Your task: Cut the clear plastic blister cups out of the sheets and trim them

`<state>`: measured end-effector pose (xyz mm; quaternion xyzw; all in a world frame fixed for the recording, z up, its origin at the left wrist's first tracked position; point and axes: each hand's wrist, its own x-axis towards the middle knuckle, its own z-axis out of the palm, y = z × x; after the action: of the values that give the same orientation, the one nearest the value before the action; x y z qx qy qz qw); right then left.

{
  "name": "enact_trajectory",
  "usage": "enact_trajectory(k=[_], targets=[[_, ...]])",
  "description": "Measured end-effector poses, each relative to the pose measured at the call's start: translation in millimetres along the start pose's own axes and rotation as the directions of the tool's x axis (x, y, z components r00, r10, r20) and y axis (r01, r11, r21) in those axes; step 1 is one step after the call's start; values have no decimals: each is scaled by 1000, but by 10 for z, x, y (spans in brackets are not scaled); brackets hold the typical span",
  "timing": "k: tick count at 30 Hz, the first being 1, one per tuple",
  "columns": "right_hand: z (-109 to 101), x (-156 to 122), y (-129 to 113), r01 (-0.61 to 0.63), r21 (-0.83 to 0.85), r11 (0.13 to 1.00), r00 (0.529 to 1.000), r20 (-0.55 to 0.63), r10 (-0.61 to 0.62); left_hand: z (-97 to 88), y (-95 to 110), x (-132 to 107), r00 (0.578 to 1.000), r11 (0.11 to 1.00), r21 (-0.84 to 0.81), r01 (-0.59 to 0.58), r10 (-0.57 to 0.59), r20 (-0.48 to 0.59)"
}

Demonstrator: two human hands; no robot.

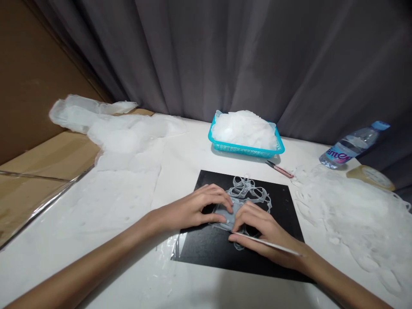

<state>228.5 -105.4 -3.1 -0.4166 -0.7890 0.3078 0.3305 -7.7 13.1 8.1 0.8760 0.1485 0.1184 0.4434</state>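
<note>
On a black mat [209, 253] lies a flat, translucent, greyish piece of plastic-like sheet [227, 214]. The fingers and thumb of my left hand [206, 206] are bent over its left part and hold it against the mat. My right hand [260, 231] is closed at the piece's right edge, around a thin white stick-like tool [270, 244] that runs back along the thumb toward the wrist. Its working tip is hidden by my fingers. Curly translucent offcuts [249, 189] lie tangled just beyond both hands, and a loop shows under the right hand.
A turquoise basket [247, 150] heaped with white translucent pieces stands behind the mat. Pink-handled tweezers or cutters [279, 169] lie nearby. At right are a water bottle [350, 148], a tape roll [370, 177] and piled offcuts [363, 214]. White sheets [125, 137] and cardboard [54, 159] are at left.
</note>
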Motion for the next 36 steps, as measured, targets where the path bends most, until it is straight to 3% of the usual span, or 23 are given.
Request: enact_trajectory(k=[6, 23, 30, 36], targets=[[78, 8, 3, 76, -120, 990, 995, -47, -82, -65, -46, 3, 998, 997, -76, 26, -21, 67], [136, -17, 26, 108, -259, 960, 992, -33, -121, 35, 21, -21, 999, 996, 84, 23, -27, 43], [186, 7, 15, 209, -513, 832, 964, -34, -263, 75, 14, -29, 1000, 998, 56, 4, -5, 7], [249, -12, 46, 275, -627, 729, 925, -34, -378, 68, 37, -23, 997, 998, 61, 3, -7, 71]])
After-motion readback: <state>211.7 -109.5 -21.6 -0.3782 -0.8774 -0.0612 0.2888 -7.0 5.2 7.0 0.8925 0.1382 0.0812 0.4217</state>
